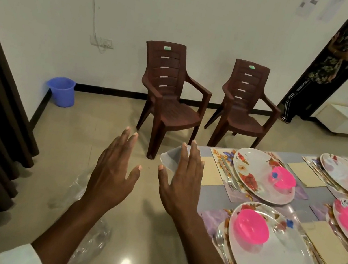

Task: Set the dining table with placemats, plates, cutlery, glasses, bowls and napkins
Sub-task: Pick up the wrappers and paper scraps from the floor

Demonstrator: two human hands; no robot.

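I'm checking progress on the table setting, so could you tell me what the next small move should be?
Probably fetch glasses: both hands, left and right, are open and empty, each plate already carries a pink bowl, and no glass clearly shows.

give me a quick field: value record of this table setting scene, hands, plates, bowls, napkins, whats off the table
left hand: open, fingers spread, empty, held over the floor
right hand: open, empty, near the table corner
table: at right, four place settings in view
plates: floral, one on each placemat
bowls: pink, one on each plate
napkins: pale yellow, flat beside the plates
cutlery: partly tucked under plate edges
glasses: none clearly visible
chairs: two brown, against the wall, away from the table
bucket: blue, on the floor by the wall
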